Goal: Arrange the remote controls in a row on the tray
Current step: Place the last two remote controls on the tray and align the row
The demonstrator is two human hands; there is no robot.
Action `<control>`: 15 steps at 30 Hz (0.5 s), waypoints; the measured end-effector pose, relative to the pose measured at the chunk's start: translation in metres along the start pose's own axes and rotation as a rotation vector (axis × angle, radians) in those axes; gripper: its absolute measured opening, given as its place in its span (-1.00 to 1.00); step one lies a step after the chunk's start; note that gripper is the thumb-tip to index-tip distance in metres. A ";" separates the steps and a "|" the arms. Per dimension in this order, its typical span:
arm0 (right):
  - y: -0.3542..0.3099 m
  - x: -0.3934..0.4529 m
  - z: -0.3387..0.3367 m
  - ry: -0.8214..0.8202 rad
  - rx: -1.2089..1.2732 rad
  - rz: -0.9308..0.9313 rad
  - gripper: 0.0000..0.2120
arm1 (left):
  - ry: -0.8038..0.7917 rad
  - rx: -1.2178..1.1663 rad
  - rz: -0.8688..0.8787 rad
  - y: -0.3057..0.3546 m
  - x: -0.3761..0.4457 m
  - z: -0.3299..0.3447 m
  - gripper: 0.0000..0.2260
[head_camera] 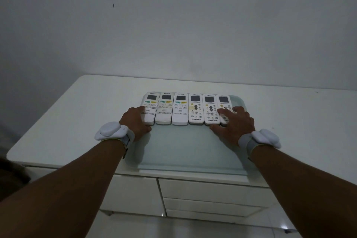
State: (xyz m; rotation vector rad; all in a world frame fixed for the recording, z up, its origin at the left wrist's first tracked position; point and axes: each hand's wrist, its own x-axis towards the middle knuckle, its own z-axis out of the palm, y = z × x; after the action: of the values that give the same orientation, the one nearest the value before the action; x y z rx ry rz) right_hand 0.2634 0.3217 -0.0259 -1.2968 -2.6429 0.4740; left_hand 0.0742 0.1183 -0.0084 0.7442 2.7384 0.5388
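From the head camera, six white remote controls lie side by side in a row along the far part of a pale green tray (pixel 185 147), which sits on a white cabinet (pixel 58 121) with drawers below. The three on the left match each other: the first remote (pixel 150 106), the second remote (pixel 164 108) and the third remote (pixel 180 109) have coloured buttons under grey screens. The fourth remote (pixel 195 109), the fifth remote (pixel 210 109) and the sixth remote (pixel 224 104) are narrower and carry a printed name near the bottom. The left hand (pixel 135 121) rests against the outer side of the first remote, fingers loosely spread, thumb at its near corner. The right hand (pixel 235 123) lies flat and open over the lower part of the sixth remote, fingers splayed, gripping nothing. Each wrist wears a white band device.
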 end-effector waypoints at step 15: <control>0.038 -0.003 -0.013 0.073 0.036 0.324 -0.58 | 0.084 0.134 -0.119 0.003 0.003 0.003 -0.77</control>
State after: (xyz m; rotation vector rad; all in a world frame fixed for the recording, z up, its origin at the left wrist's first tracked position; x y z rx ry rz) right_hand 0.2969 0.3440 -0.0264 -1.7049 -2.3612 0.5023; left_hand 0.0742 0.1232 -0.0104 0.5959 2.8966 0.3727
